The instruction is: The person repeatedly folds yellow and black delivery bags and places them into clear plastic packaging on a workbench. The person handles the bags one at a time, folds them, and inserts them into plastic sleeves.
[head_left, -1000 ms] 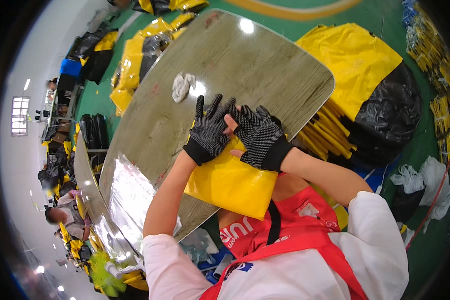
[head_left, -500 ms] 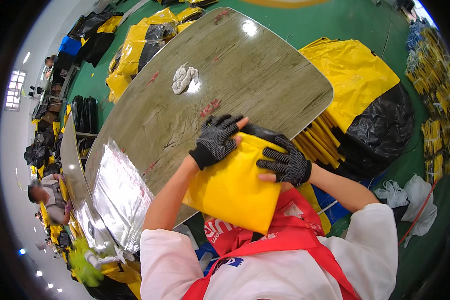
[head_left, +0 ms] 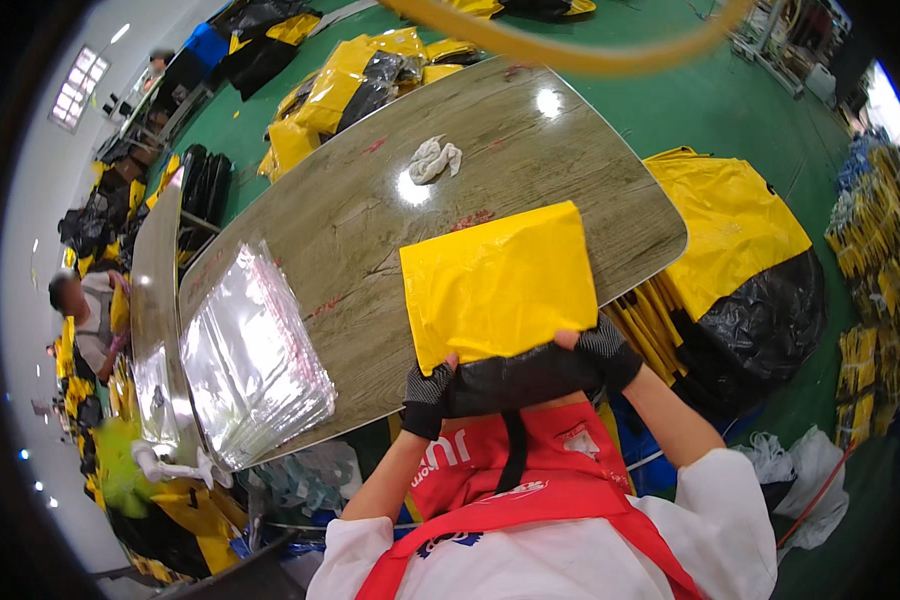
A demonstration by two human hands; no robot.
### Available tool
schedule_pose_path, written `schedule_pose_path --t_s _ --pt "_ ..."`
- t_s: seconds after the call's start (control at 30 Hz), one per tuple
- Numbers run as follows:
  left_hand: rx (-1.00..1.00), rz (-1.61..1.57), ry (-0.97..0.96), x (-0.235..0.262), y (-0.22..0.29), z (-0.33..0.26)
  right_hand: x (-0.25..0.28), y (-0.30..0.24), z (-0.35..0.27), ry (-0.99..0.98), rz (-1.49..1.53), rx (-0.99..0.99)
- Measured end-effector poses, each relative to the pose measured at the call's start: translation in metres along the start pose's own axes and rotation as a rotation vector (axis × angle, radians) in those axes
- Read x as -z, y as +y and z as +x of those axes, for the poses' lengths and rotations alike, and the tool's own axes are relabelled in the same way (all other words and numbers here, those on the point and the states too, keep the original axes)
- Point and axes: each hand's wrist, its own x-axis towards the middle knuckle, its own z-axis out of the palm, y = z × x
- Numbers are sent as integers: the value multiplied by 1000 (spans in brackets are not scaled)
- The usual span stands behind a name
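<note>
A folded yellow and black sheet of coated fabric [head_left: 505,285] lies across the near edge of the wood-patterned table [head_left: 345,220], yellow side up, its black part toward me. A black strap [head_left: 511,450] hangs from it over my red apron. My left hand [head_left: 430,395], in a dark dotted glove with the thumb tip bare, grips the near left corner. At the near right corner my right hand [head_left: 610,352], gloved alike, pinches the edge with its thumb on top. The fingers of both hands are mostly hidden beneath the sheet.
Left on the table lies a stack of clear plastic bags [head_left: 255,360]; a crumpled white cloth [head_left: 435,160] sits farther back. Big yellow and black folded pieces [head_left: 740,230] are heaped beside the table's right end. Wrapped yellow bundles [head_left: 345,85] lie behind. Another person [head_left: 95,315] stands far left.
The folded sheet has gone from tilted against my body to flatter over the table. Both hands have moved from its far side to its near corners. The view has shifted too.
</note>
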Motion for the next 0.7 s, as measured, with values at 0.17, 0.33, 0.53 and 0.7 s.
schedule_pose_path --t_s 0.17,0.33,0.53,0.7 --pt "-67 573 -397 12 37 29 14 -15 -22 91 251 -257" --pt "-1150 1053 453 7 98 199 40 -4 -29 178 241 -377" --pt "-710 573 299 -33 93 324 58 10 -42 212 66 -323" --pt "-787 613 443 204 61 226 69 19 -47 232 87 -316"
